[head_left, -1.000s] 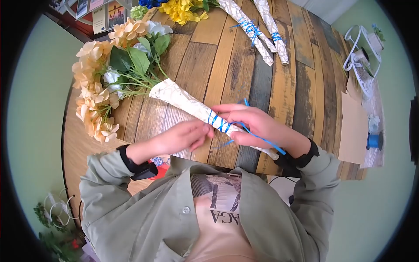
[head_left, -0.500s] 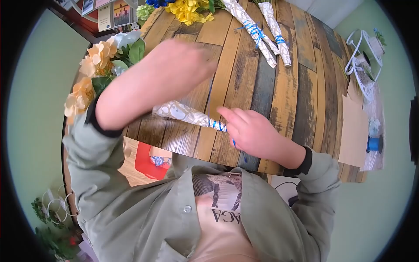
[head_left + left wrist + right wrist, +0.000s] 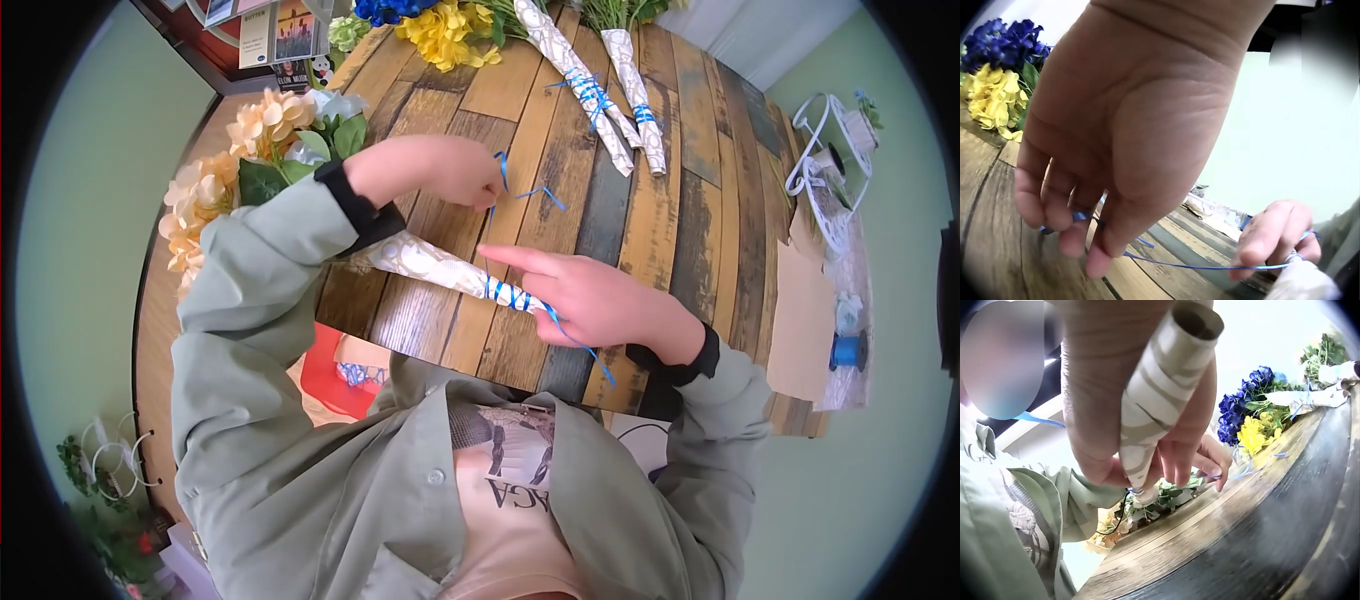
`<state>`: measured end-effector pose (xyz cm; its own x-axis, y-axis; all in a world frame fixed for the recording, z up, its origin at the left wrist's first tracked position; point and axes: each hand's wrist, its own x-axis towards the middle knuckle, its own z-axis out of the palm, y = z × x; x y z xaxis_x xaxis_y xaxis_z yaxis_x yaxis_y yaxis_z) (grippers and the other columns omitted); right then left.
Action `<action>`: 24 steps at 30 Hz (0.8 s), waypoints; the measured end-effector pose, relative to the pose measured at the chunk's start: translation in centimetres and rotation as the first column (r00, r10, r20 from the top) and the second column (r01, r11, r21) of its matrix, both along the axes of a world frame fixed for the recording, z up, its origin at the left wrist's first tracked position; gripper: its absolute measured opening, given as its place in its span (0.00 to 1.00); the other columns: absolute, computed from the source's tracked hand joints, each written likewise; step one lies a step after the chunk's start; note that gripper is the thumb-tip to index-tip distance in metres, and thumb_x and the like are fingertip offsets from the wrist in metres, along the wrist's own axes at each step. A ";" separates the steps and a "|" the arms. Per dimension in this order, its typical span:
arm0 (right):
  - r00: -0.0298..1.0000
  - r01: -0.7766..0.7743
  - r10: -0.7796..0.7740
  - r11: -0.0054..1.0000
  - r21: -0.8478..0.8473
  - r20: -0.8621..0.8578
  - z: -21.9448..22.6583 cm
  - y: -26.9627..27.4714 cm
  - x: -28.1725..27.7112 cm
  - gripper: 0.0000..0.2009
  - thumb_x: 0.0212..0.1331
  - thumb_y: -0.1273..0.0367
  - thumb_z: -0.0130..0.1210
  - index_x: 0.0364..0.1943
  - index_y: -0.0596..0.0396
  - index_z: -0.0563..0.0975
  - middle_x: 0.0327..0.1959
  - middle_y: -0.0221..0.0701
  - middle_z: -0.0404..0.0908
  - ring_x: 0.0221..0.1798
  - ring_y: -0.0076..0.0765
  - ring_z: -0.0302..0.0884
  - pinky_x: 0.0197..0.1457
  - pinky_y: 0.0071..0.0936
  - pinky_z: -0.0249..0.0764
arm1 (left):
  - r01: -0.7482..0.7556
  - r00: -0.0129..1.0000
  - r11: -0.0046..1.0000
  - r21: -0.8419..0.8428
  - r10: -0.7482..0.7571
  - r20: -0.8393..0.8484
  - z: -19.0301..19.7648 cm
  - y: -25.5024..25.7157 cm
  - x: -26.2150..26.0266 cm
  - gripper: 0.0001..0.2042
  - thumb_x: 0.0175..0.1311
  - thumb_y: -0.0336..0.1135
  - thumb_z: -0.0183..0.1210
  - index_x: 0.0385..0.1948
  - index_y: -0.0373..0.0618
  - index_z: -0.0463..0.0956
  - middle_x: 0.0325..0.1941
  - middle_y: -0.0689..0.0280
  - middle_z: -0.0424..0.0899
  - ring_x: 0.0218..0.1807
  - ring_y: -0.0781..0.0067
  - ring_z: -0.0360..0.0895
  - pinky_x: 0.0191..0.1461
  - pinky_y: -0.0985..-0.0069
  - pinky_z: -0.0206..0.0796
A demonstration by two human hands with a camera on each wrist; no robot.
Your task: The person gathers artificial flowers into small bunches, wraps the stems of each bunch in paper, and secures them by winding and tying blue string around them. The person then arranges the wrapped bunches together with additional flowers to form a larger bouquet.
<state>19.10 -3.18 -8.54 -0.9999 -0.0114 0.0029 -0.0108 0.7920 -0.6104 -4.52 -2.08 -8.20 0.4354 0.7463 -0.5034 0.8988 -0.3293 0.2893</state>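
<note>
A patterned paper cone [image 3: 425, 262] lies slanted over the table's near part, its peach flowers [image 3: 200, 190] at the upper left. Blue ribbon [image 3: 505, 292] is wound round its narrow part. My right hand [image 3: 605, 305] grips the cone there, index finger pointing left; in the right wrist view the rolled paper end [image 3: 1166, 381] sticks out of that hand [image 3: 1122, 425]. My left hand [image 3: 440, 172], raised above and left of the wraps, pinches the ribbon. In the left wrist view a taut ribbon strand [image 3: 1191, 267] runs from the left fingertips [image 3: 1099, 259] to the cone.
Two more wrapped bouquets [image 3: 580, 85] [image 3: 637, 100] lie at the table's far side, by blue and yellow flowers [image 3: 455, 35]. At the right are brown paper [image 3: 803, 310], a blue ribbon spool [image 3: 849, 351] and a white rack [image 3: 822, 180]. Below the table edge stands a red container [image 3: 335, 385].
My left hand left the wraps, swept up and left across the cone, then came down and right with ribbon pinched. My right hand stays on the cone, its index finger now extended.
</note>
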 end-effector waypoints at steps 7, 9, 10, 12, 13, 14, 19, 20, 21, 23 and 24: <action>0.976 -0.118 0.081 0.977 -0.180 -0.204 -3.2 1.0 -1.7 0.14 0.45 0.74 0.53 0.37 0.68 0.72 0.62 0.47 0.63 0.59 0.50 0.68 0.60 0.36 0.67 | -0.147 0.989 0.598 0.788 0.098 0.111 0.3 -5.1 -0.4 0.18 0.56 0.34 0.58 0.50 0.48 0.69 0.53 0.58 0.69 0.46 0.55 0.74 0.44 0.63 0.69; 0.992 -0.080 0.038 0.930 -0.358 -0.121 -2.8 1.2 -1.6 0.23 0.47 0.77 0.47 0.53 0.65 0.69 0.62 0.45 0.64 0.64 0.48 0.62 0.66 0.35 0.59 | -0.381 0.919 0.577 0.722 0.150 0.365 4.1 -9.3 1.6 0.09 0.55 0.32 0.59 0.34 0.40 0.72 0.37 0.56 0.73 0.37 0.54 0.75 0.34 0.64 0.66; 0.992 -0.071 0.028 0.929 -0.364 -0.123 -2.8 1.3 -1.6 0.23 0.47 0.77 0.47 0.53 0.65 0.69 0.62 0.45 0.64 0.64 0.48 0.62 0.66 0.35 0.59 | -0.438 0.881 0.723 0.533 0.228 0.414 4.7 -11.4 2.0 0.08 0.57 0.33 0.59 0.24 0.38 0.72 0.26 0.56 0.74 0.30 0.53 0.74 0.29 0.65 0.62; 0.992 -0.095 0.053 0.909 -0.406 -0.113 -2.9 1.6 -1.6 0.23 0.48 0.76 0.46 0.54 0.65 0.69 0.62 0.45 0.64 0.65 0.46 0.62 0.66 0.34 0.59 | -0.414 0.885 0.910 0.035 0.394 0.248 5.4 -14.4 2.8 0.14 0.60 0.43 0.55 0.27 0.40 0.77 0.28 0.53 0.78 0.33 0.50 0.76 0.34 0.61 0.68; 0.992 -0.095 0.053 0.907 -0.410 -0.113 -2.8 1.6 -1.6 0.23 0.48 0.76 0.46 0.54 0.65 0.69 0.62 0.45 0.64 0.65 0.46 0.62 0.66 0.34 0.59 | -0.280 0.920 0.949 0.147 0.221 0.322 3.1 -15.5 2.4 0.15 0.60 0.42 0.55 0.37 0.39 0.77 0.33 0.52 0.78 0.34 0.54 0.78 0.38 0.62 0.69; 0.995 -0.077 0.037 0.893 -0.443 -0.097 -2.7 1.6 -1.6 0.22 0.50 0.75 0.46 0.53 0.65 0.70 0.63 0.44 0.64 0.65 0.45 0.62 0.66 0.34 0.59 | -0.389 0.875 0.919 0.063 0.347 0.337 1.4 -16.0 2.1 0.17 0.62 0.41 0.55 0.47 0.39 0.71 0.38 0.52 0.77 0.36 0.59 0.78 0.40 0.65 0.69; 0.986 -0.127 0.038 0.804 -0.581 -0.162 -2.7 2.0 -1.9 0.21 0.54 0.71 0.46 0.52 0.66 0.71 0.64 0.44 0.63 0.66 0.42 0.61 0.66 0.33 0.58 | -0.435 0.135 0.762 -0.479 0.581 0.802 -4.7 -16.4 3.0 0.26 0.67 0.36 0.52 0.63 0.41 0.53 0.39 0.59 0.78 0.41 0.69 0.76 0.43 0.74 0.67; 0.986 -0.077 -0.040 0.739 -0.669 -0.159 -2.6 2.0 -1.8 0.19 0.55 0.71 0.46 0.50 0.66 0.72 0.64 0.43 0.64 0.64 0.39 0.63 0.63 0.31 0.61 | -0.379 0.044 0.765 -0.520 0.576 0.816 -4.6 -15.7 3.3 0.25 0.68 0.35 0.50 0.63 0.40 0.51 0.41 0.60 0.78 0.42 0.71 0.75 0.44 0.75 0.67; 0.982 -0.030 -0.119 0.663 -0.748 -0.145 -2.5 1.8 -1.5 0.17 0.55 0.71 0.45 0.48 0.65 0.74 0.63 0.41 0.65 0.62 0.37 0.65 0.61 0.29 0.63 | -0.317 -0.049 0.770 -0.554 0.570 0.820 -4.3 -15.1 3.4 0.24 0.69 0.33 0.48 0.63 0.40 0.49 0.42 0.60 0.77 0.43 0.73 0.74 0.45 0.76 0.67; 0.981 0.027 -0.177 0.532 -0.846 -0.080 -2.8 1.6 -0.8 0.19 0.54 0.72 0.46 0.51 0.66 0.73 0.65 0.40 0.63 0.62 0.34 0.65 0.62 0.27 0.62 | -0.279 -0.027 0.771 -0.573 0.590 0.807 -5.3 -13.9 2.2 0.21 0.69 0.32 0.49 0.60 0.39 0.54 0.43 0.61 0.76 0.41 0.75 0.73 0.46 0.77 0.66; 0.972 0.055 -0.228 0.435 -0.899 -0.051 -3.0 1.3 -0.6 0.19 0.53 0.71 0.47 0.49 0.66 0.73 0.65 0.43 0.61 0.64 0.38 0.62 0.65 0.31 0.59 | -0.284 -0.019 0.778 -0.560 0.580 0.815 -5.6 -13.4 2.0 0.20 0.68 0.33 0.50 0.59 0.39 0.57 0.43 0.65 0.75 0.43 0.77 0.73 0.47 0.78 0.65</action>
